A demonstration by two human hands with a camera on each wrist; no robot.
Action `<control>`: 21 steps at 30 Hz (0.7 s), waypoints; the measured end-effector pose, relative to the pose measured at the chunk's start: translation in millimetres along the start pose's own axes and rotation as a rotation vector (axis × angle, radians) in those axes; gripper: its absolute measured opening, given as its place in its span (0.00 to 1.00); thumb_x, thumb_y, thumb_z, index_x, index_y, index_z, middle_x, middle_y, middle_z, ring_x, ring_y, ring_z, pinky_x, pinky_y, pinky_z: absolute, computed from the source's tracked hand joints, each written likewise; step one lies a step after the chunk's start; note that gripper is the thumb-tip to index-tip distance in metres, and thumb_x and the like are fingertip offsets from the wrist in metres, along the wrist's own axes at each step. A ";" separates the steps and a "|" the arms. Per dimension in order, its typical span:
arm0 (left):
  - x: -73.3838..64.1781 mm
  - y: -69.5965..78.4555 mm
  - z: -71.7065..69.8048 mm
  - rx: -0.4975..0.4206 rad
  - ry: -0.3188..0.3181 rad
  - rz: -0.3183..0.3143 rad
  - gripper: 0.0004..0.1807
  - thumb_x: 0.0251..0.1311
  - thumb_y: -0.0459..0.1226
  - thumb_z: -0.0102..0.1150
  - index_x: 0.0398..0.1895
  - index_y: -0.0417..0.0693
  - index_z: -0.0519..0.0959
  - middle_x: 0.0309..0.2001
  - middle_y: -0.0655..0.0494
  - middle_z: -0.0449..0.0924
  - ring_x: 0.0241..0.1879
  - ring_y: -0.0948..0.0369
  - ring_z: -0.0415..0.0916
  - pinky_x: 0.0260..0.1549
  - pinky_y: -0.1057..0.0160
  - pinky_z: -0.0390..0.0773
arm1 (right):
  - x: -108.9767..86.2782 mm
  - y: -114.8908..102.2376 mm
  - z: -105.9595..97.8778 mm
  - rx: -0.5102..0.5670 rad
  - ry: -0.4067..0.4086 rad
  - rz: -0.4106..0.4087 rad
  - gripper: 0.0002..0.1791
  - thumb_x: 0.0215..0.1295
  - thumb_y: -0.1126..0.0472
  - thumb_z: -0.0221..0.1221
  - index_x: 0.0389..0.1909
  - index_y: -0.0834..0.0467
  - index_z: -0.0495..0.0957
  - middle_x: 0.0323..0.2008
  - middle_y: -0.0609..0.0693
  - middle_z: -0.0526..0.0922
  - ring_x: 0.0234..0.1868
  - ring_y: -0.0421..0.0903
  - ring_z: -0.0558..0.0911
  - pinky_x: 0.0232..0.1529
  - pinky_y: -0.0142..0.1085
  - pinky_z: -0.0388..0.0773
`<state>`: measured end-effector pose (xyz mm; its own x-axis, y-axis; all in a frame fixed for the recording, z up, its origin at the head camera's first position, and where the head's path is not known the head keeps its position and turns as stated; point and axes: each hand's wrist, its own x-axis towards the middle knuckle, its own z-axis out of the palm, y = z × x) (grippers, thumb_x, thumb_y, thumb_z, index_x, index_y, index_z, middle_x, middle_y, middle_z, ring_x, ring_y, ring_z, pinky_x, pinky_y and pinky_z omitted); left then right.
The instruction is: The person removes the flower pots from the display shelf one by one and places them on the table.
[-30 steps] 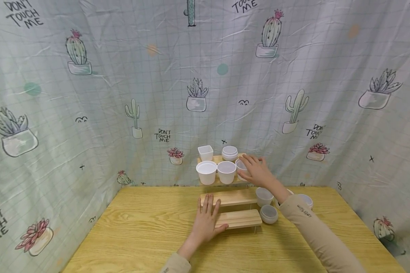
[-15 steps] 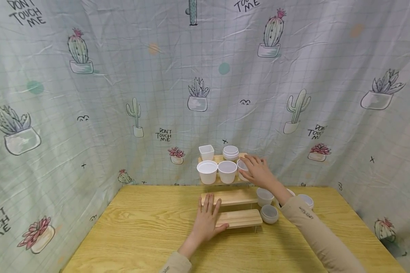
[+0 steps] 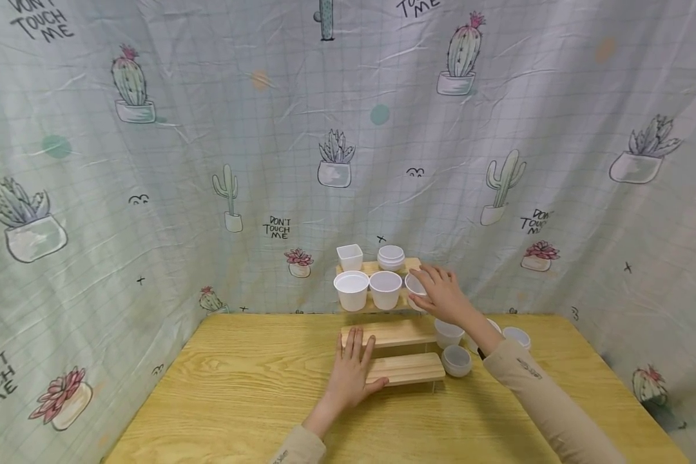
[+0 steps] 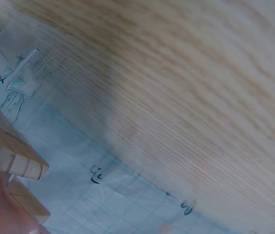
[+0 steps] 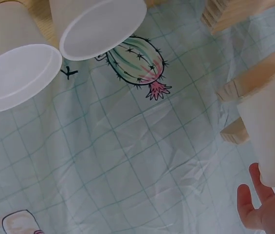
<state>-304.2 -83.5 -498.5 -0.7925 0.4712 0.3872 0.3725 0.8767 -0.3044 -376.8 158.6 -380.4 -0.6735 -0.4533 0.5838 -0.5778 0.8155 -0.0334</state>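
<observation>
My right hand [image 3: 445, 299] holds a white plastic pot [image 3: 415, 289] at the right end of the second-highest step of a wooden tiered stand [image 3: 408, 368]. The thumb lies in front of the pot and the fingers reach round its rim. In the right wrist view the pot [image 5: 273, 126] covers part of the hand. Two more white pots, a left one [image 3: 352, 294] and a middle one [image 3: 385, 293], stand on that step. My left hand [image 3: 348, 377] rests with spread fingers on the left end of the two lower steps; the left wrist view shows step ends [image 4: 23, 163] beside it.
The top step carries a square white pot [image 3: 350, 259] and a round one [image 3: 391, 259]. Right of the stand, a tall pot [image 3: 448, 334], a low round pot [image 3: 456, 362] and others sit on the wooden table [image 3: 226, 386]. A cactus-print curtain [image 3: 255, 148] hangs behind.
My right hand and its pot have shifted slightly right, leaving a small gap beside the middle pot. My left hand has stayed in place.
</observation>
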 end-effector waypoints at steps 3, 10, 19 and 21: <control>0.4 0.4 -1.7 -0.007 0.001 -0.005 0.48 0.51 0.70 0.27 0.67 0.48 0.53 0.67 0.38 0.49 0.68 0.46 0.46 0.63 0.44 0.49 | -4.8 -1.2 -1.7 0.004 0.030 -0.018 0.29 0.56 0.48 0.58 0.57 0.55 0.66 0.54 0.61 0.69 0.51 0.59 0.67 0.47 0.55 0.61; -0.2 0.4 -0.7 -0.023 0.012 -0.004 0.48 0.51 0.70 0.32 0.67 0.47 0.54 0.67 0.37 0.49 0.68 0.45 0.46 0.63 0.43 0.49 | -15.8 -7.0 -7.4 0.007 0.074 -0.056 0.31 0.51 0.49 0.62 0.56 0.55 0.67 0.52 0.59 0.70 0.49 0.57 0.68 0.45 0.54 0.62; 0.7 -0.1 -0.8 -0.017 -0.011 -0.009 0.48 0.51 0.70 0.30 0.68 0.49 0.52 0.68 0.39 0.48 0.68 0.46 0.44 0.64 0.44 0.47 | -30.4 -11.9 -11.7 -0.025 0.081 -0.077 0.32 0.49 0.49 0.63 0.56 0.54 0.68 0.50 0.58 0.71 0.48 0.57 0.68 0.43 0.54 0.64; 0.8 0.2 -1.1 -0.016 -0.014 -0.008 0.48 0.51 0.70 0.30 0.68 0.49 0.52 0.68 0.39 0.48 0.68 0.46 0.44 0.64 0.44 0.48 | -34.5 -12.3 -12.0 -0.029 0.090 -0.089 0.32 0.48 0.49 0.63 0.55 0.55 0.68 0.50 0.59 0.71 0.49 0.58 0.68 0.43 0.55 0.64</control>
<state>-304.3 -82.9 -497.4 -0.8019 0.4633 0.3772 0.3743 0.8817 -0.2873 -341.0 168.6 -390.5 -0.5751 -0.4918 0.6537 -0.6191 0.7840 0.0451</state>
